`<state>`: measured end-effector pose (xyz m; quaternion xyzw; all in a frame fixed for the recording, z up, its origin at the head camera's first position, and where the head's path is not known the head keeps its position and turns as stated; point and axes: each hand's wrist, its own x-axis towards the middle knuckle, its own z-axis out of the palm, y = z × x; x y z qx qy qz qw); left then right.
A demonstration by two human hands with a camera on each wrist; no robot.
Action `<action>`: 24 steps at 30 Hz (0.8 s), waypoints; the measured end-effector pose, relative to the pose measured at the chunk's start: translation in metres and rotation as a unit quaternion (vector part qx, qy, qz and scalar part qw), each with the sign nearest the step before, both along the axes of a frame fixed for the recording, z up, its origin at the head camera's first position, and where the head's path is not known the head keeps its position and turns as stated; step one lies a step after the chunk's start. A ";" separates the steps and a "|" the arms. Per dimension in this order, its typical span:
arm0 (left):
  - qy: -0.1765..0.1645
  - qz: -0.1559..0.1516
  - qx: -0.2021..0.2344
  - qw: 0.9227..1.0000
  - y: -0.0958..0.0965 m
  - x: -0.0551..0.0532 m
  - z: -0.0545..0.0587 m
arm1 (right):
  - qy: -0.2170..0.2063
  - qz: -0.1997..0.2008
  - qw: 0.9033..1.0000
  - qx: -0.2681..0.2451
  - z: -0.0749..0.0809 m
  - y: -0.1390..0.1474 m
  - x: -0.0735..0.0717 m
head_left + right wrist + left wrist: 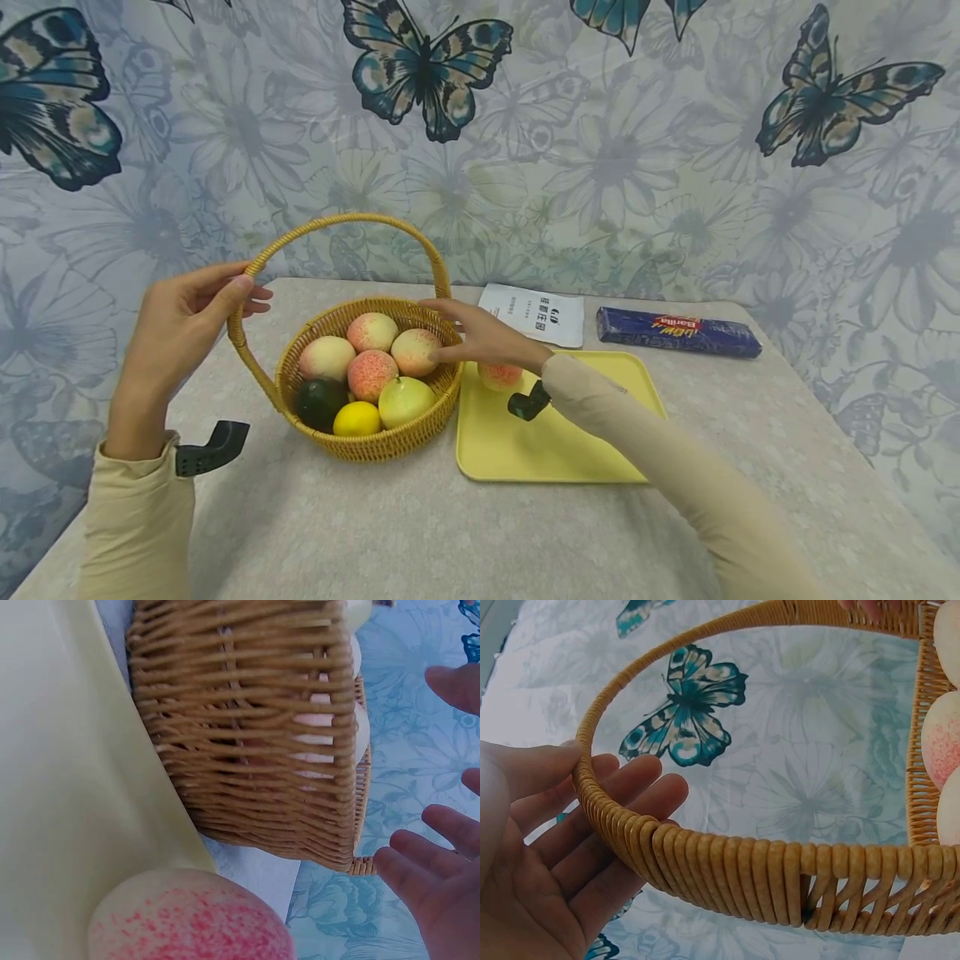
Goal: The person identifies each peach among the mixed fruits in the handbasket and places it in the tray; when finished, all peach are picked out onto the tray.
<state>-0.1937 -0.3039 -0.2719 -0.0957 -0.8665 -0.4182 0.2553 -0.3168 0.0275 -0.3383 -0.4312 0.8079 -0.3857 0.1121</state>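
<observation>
Here, left hand [183, 317] curled round basket handle [358, 217], right hand [489, 335] spread near a peach [414, 351]

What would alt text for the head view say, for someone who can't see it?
The person's left grip holds the handle of a wicker basket of fruit; the right grip hovers over the basket's right side. To the right, a yellow tray holds a peach, with a white packet and blue Barilla package lying behind.
</observation>
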 end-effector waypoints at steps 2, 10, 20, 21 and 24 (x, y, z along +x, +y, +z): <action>0.002 -0.002 0.000 1.000 0.000 0.000 0.000 | 0.000 0.001 1.000 0.010 0.000 -0.003 -0.003; 0.004 -0.001 -0.001 1.000 0.000 0.000 0.000 | 0.006 0.011 0.999 0.030 0.001 -0.014 -0.012; 0.005 -0.003 0.001 1.000 0.000 0.001 0.000 | 0.031 0.011 0.997 0.071 -0.002 -0.026 -0.017; 0.005 -0.003 0.001 1.000 0.001 0.001 0.000 | 0.032 0.011 0.997 0.074 -0.002 -0.027 -0.017; 0.007 -0.003 0.001 1.000 0.000 0.001 0.000 | 0.035 0.010 0.995 0.092 -0.003 -0.030 -0.018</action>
